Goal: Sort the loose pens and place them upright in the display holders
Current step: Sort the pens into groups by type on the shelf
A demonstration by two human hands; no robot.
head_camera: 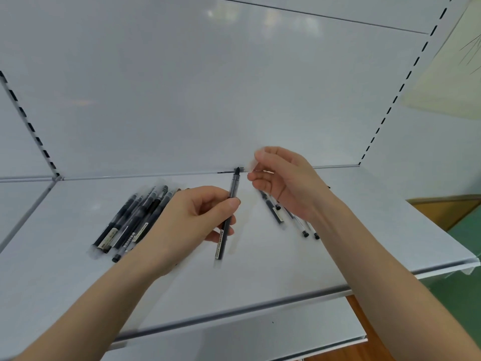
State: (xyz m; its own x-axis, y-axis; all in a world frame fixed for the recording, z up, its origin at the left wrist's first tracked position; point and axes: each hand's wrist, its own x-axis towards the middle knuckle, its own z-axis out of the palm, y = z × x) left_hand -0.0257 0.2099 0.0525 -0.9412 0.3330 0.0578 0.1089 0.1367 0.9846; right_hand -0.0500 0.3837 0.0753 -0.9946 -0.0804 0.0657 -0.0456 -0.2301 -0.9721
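My left hand grips a black pen at mid-barrel above the white shelf, with its uncapped tip pointing away toward the back panel. Just right of that tip, my right hand pinches a small translucent pen cap between thumb and fingers. A pile of several black pens lies on the shelf to the left of my left hand. A few more pens lie under my right hand, partly hidden by it. No display holder is in view.
The white back panel rises right behind the hands, with slotted uprights at left and right. The shelf's front edge runs across below my forearms. A lower shelf and wooden floor show beneath.
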